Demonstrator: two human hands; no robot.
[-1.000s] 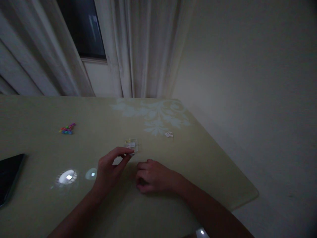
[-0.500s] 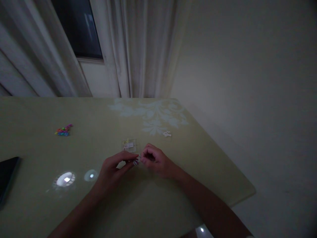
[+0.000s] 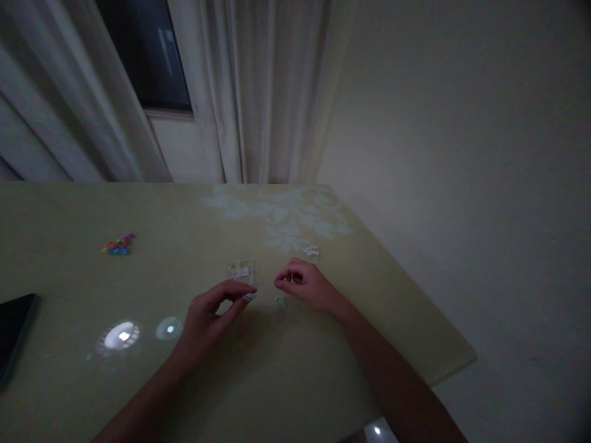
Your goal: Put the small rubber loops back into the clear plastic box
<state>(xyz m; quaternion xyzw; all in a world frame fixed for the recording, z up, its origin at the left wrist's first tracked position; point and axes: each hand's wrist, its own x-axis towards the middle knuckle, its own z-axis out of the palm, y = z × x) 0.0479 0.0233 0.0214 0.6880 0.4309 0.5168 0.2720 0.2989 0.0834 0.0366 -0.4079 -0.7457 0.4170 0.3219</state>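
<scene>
My left hand (image 3: 217, 311) pinches a small rounded piece with white and dark stripes (image 3: 249, 296) between thumb and fingertips. A short gap to the right, my right hand (image 3: 307, 286) has its thumb and fingers drawn together; what lies between them, if anything, is too small to make out. Just below the right fingertips shows a small pale coil (image 3: 280, 303); whether it rests on the table or hangs is unclear. Behind the left fingers stands a clear small box (image 3: 248, 266) with yellow and white bits in it. Small white pieces (image 3: 311, 250) lie beyond my right hand.
On the pale table (image 3: 184, 215), a heap of small bright-coloured pieces (image 3: 119, 245) lies to the left. A flat dark device (image 3: 16, 329) sits at the left edge. Curtains (image 3: 268, 92) and a wall (image 3: 462, 154) border the table.
My right hand has drawn away from the left, up and to the right, so the fingertips are now apart. The pale coil has come into view. My left hand has barely moved.
</scene>
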